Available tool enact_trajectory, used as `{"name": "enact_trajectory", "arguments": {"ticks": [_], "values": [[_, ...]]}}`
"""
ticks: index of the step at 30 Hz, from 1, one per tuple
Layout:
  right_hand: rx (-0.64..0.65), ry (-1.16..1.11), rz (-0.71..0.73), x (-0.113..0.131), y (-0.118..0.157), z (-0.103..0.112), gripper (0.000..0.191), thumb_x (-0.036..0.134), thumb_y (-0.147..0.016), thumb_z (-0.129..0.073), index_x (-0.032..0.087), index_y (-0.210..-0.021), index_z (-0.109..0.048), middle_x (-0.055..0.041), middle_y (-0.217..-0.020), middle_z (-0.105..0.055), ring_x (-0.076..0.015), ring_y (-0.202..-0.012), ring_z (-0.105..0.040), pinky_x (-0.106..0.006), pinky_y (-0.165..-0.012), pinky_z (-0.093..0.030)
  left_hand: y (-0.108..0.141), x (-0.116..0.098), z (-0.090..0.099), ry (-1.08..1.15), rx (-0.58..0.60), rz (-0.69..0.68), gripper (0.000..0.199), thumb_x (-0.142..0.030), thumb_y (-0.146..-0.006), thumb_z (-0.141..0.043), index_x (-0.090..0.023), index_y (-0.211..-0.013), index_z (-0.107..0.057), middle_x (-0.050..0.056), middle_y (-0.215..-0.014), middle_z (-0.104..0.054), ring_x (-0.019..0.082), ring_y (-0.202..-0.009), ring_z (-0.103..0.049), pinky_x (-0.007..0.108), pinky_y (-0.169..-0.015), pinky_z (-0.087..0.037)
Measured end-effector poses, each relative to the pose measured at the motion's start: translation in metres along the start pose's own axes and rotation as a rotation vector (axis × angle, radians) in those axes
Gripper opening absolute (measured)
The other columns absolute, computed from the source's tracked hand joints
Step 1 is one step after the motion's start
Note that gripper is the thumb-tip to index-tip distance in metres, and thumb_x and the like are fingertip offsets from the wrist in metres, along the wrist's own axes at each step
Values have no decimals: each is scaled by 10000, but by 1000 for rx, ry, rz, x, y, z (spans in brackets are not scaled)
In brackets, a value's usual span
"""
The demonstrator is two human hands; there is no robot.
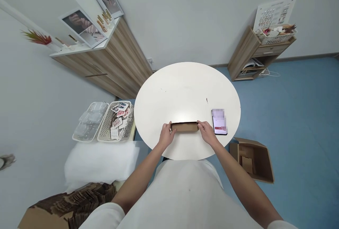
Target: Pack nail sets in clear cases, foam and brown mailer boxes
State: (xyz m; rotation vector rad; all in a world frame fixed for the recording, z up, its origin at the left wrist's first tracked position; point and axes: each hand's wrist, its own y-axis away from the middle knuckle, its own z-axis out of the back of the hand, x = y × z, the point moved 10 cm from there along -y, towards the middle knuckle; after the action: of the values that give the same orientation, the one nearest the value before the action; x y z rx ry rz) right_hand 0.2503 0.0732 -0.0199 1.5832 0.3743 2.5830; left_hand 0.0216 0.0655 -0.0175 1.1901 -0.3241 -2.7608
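Observation:
A small brown cardboard box (pixel 184 127) stands near the front of the round white table (pixel 182 94). My left hand (pixel 166 134) grips its left end, thumb on the near side. At the right end, my right hand (pixel 207 131) holds the box with its fingers at the top corner. The fingers' undersides are hidden. Just right of my right hand lies a phone (pixel 219 121), its screen lit and partly blurred.
Beside the table on the left are a basket of stickers or cards (pixel 106 130), a basket of clear plastic containers (pixel 91 117), white wrapping (pixel 102 162) and stacked flat cardboard (pixel 79 200). An open carton (pixel 261 160) sits on the floor at right. Cabinets (pixel 124 59) (pixel 243 54) stand behind.

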Motion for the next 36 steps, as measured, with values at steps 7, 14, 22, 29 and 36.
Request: {"name": "enact_trajectory", "arguments": {"ticks": [7, 14, 22, 29, 36], "values": [[40, -75, -53, -2, -3, 2, 425, 514, -795, -384, 249, -1055, -590, -40, -889, -606, -204, -798, -542, -361, -785, -392, -1, -5, 2, 10, 3, -49, 503, -329, -780, -495, -205, -1256, -389, 36, -800, -464, 174, -725, -473, 321, -730, -404], [85, -156, -116, -4, -5, 0, 457, 534, -761, -431, 251, -1090, -577, -35, -1017, -616, -179, -733, -558, -369, -769, -417, 1, -12, 6, 54, 4, -98, 504, -336, -762, -522, -211, -1239, -415, 49, -830, -518, 179, -748, -496, 324, -726, -418], [109, -155, -188, -10, -5, 2, 430, 508, -748, -459, 231, -1057, -573, -39, -982, -596, -143, -721, -558, -312, -714, -434, -2, 3, 6, 261, 28, 22, 426, -467, -836, -352, -223, -1146, -514, 69, -1085, -545, 174, -929, -514, 306, -794, -413], [123, -242, -201, -26, 0, -9, 457, 417, -709, -530, 228, -1125, -511, -39, -995, -560, -119, -689, -564, -281, -674, -438, -6, 29, -11, 342, 97, 105, 482, -451, -782, -451, -189, -1186, -474, 58, -962, -561, 136, -748, -549, 260, -663, -433], [106, -309, -176, -35, 7, -22, 462, 426, -759, -465, 271, -1194, -457, -63, -1194, -513, -176, -868, -587, -356, -787, -442, 1, 33, -26, 376, 193, 81, 539, -478, -824, -367, -195, -1283, -360, 91, -1077, -546, 163, -877, -552, 293, -759, -431]]}}
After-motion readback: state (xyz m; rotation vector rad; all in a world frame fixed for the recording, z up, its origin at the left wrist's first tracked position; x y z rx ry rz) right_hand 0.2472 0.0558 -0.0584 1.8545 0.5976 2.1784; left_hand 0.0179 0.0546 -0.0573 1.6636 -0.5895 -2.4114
